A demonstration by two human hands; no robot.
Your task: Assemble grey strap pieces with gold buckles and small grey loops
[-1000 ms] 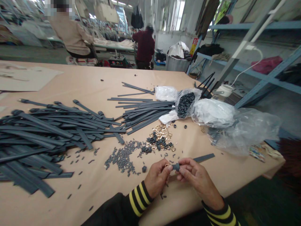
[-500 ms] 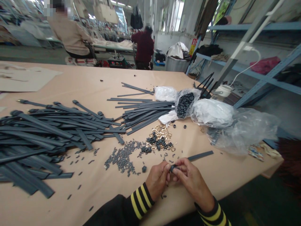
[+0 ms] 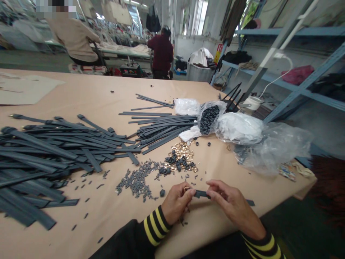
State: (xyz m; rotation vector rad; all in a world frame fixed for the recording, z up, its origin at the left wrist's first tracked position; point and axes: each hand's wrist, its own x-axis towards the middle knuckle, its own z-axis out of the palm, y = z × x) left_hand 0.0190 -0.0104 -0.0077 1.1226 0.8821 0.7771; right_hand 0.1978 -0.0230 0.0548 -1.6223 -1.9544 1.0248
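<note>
A dark grey strap (image 3: 201,194) stretches between my hands near the table's front edge. My left hand (image 3: 176,203) is closed on its left end, where a small gold-coloured metal piece (image 3: 186,188) peeks out by the fingers. Thumb and fingers of my right hand (image 3: 232,203) pinch the strap further right, and its flat tail shows beyond that hand. Just left of my left hand lies a small dark loop (image 3: 162,193). Past my hands sit a heap of gold buckles (image 3: 185,148) mixed with dark loops (image 3: 180,163), and a spread of short dark pieces (image 3: 137,180).
A large pile of dark straps (image 3: 61,151) covers the table's left side. More straps (image 3: 164,129) lie mid-table beside an open plastic bag of dark loops (image 3: 209,120) and other plastic bags (image 3: 239,127). Two people sit working beyond the table; blue shelving (image 3: 291,88) stands at right.
My right hand has slid right along the strap, away from my left hand, baring a length between them. The dark loop seen at my fingertips no longer shows there. The view has shifted slightly.
</note>
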